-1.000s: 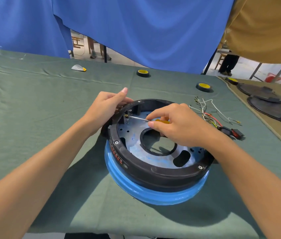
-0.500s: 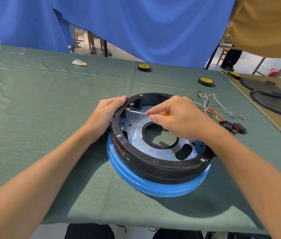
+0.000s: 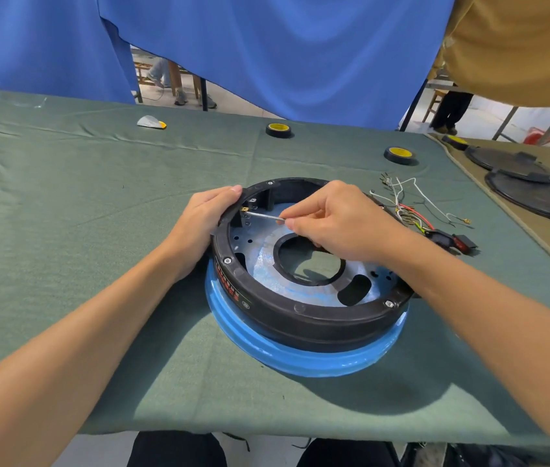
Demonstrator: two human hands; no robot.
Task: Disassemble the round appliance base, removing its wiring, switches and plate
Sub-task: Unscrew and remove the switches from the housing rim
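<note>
the left hand (image 3: pixel 204 227) grips the far-left rim of the round appliance base (image 3: pixel 300 318), fingers curled over its black wall. the right hand (image 3: pixel 341 224) is over the base's middle and pinches a thin screwdriver (image 3: pixel 263 215), whose tip meets a small metal terminal (image 3: pixel 245 207) on the base's inner wall, just beside the left fingers. the base sits on the table (image 3: pixel 98 197), its silver plate (image 3: pixel 260 264) lying inside. loose wiring (image 3: pixel 401 203) and switches (image 3: pixel 452 241) lie just right of the base; two tape rolls (image 3: pixel 278 129) sit beyond it.
</note>
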